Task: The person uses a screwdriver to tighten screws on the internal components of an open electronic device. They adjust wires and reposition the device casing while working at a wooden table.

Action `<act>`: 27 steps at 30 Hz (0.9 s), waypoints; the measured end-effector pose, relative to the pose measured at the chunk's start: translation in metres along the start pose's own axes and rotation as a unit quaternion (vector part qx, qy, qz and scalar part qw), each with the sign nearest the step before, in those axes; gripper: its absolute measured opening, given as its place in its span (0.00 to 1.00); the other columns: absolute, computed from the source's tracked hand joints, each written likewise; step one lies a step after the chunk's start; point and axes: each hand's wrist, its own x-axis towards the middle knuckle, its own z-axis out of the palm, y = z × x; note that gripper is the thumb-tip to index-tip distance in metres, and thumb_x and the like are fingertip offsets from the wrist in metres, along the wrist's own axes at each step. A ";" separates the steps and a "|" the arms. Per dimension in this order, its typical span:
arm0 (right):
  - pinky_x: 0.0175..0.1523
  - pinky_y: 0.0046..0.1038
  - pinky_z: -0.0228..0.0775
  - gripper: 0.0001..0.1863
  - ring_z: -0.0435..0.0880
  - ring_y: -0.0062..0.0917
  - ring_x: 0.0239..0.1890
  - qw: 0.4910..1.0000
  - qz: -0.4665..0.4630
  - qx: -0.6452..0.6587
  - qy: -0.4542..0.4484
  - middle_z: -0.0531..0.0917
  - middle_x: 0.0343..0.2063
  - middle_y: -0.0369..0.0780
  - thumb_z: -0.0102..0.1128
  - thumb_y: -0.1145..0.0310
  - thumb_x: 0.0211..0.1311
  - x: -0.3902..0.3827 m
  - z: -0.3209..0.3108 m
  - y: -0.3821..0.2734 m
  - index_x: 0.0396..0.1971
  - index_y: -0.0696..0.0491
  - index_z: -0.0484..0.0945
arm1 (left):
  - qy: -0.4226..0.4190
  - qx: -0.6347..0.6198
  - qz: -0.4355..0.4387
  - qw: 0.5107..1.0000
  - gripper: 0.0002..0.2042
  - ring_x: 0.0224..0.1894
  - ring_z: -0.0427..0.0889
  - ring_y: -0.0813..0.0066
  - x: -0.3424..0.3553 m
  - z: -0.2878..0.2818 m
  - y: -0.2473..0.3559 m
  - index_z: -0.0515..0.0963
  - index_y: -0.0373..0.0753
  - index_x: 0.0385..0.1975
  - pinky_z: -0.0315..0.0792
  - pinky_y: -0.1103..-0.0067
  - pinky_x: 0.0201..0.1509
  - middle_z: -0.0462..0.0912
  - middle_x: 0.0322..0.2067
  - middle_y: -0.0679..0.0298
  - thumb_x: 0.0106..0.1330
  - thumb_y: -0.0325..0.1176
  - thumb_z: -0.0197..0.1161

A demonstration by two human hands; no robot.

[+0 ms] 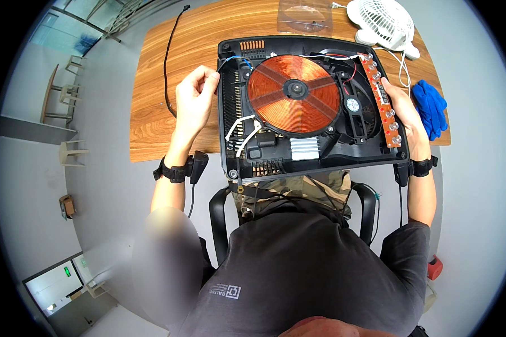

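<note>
An opened black induction cooker housing is held over the table's front edge, showing a round copper coil, a small fan, a finned silver heat sink and an orange button board. My left hand is closed at the upper left corner, thumb and index finger pinching a thin wire that runs from blue leads. My right hand grips the housing's right side beside the board, with some fingers hidden under it. Two white sleeved leads lie at the coil's lower left.
The wooden table carries a black cable, a clear plastic piece, a white fan and blue gloves. I sit in a black chair. Pale chairs and a cardboard box are off to the left.
</note>
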 end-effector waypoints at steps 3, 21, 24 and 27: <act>0.35 0.23 0.86 0.23 0.90 0.20 0.31 1.000 -0.003 -0.014 -0.008 0.89 0.39 0.43 0.57 0.56 0.78 0.005 -0.008 0.003 0.51 0.64 0.79 | -0.001 0.041 -0.002 0.999 0.10 0.24 0.67 0.89 0.001 -0.001 -0.003 0.80 0.34 0.31 0.61 0.84 0.28 0.73 0.20 0.75 0.74 0.32 0.62; 0.34 0.19 0.78 0.26 0.85 0.13 0.29 0.991 -0.008 -0.130 -0.022 0.88 0.34 0.34 0.51 0.47 0.79 0.036 -0.024 0.034 0.46 0.57 0.82 | -0.030 0.174 -0.107 0.978 0.13 0.22 0.72 0.86 -0.009 0.011 -0.003 0.83 0.32 0.33 0.67 0.82 0.28 0.79 0.18 0.68 0.73 0.37 0.65; 0.38 0.19 0.78 0.26 0.85 0.13 0.32 0.988 -0.013 -0.156 -0.005 0.88 0.36 0.34 0.50 0.46 0.79 0.036 -0.017 0.037 0.47 0.57 0.81 | -0.022 0.196 -0.100 0.975 0.13 0.22 0.79 0.79 -0.012 0.012 -0.014 0.83 0.32 0.34 0.71 0.78 0.29 0.83 0.20 0.63 0.73 0.38 0.65; 0.41 0.19 0.78 0.27 0.85 0.14 0.36 0.981 -0.017 -0.196 0.007 0.87 0.39 0.34 0.49 0.45 0.80 0.041 -0.016 0.042 0.52 0.56 0.81 | -0.029 0.237 -0.083 0.967 0.14 0.24 0.85 0.66 -0.015 0.014 -0.029 0.84 0.32 0.35 0.75 0.73 0.31 0.86 0.22 0.55 0.72 0.39 0.64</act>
